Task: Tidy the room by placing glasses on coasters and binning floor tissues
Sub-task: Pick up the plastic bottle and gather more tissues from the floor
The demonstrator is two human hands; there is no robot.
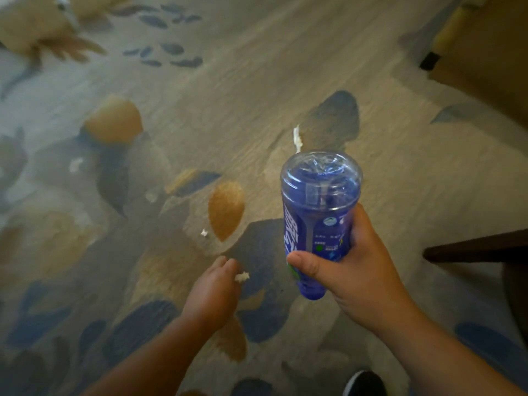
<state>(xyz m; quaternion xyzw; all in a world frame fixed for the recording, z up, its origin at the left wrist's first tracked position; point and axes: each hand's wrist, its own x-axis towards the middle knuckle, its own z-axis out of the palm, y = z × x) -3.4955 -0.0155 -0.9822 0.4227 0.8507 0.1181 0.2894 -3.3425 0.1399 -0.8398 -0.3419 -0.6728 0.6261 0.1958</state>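
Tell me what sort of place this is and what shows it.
Most likely a carpeted living room or lounge: a leaf-patterned carpet covers the floor, a tan upholstered seat on a dark foot stands at upper right, and a dark wooden table edge juts in at right.

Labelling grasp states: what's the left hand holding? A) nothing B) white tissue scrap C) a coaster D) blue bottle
B: the left hand pinches a white tissue scrap at its fingertips, low over the carpet; the blue bottle is in the right hand.
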